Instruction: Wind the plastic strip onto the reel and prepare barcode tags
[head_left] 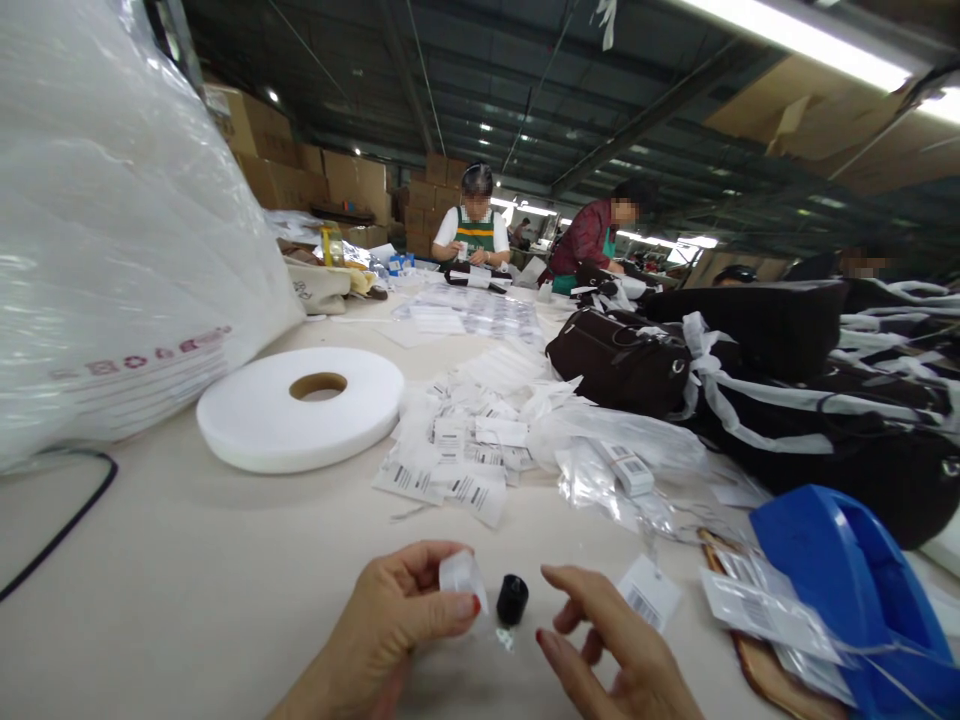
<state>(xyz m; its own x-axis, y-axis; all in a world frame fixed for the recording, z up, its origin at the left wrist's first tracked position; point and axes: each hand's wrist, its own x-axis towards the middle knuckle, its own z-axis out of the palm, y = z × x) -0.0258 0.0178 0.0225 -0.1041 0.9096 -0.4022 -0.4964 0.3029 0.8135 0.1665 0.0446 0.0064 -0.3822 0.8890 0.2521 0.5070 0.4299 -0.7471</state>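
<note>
My left hand point(409, 620) pinches a small whitish, translucent piece point(463, 578) between thumb and fingers; whether it is plastic or paper I cannot tell. Just right of it is a small black cylinder point(512, 600), apparently upright, with tiny pale bits point(505, 637) by its base. On the other side of the cylinder my right hand point(611, 640) is open, thumb and forefinger apart, holding nothing. Behind my right fingers lies a white barcode tag point(649, 592). Farther up the table, a loose pile of printed labels point(472, 450) spreads out.
A wide white roll of tape point(300, 425) lies at left, beside a large plastic-wrapped bundle point(127, 250). Black bags point(622, 360) with white ties crowd the right, behind a blue plastic object point(847, 590). Two co-workers point(476, 235) point(589, 240) stand across the table.
</note>
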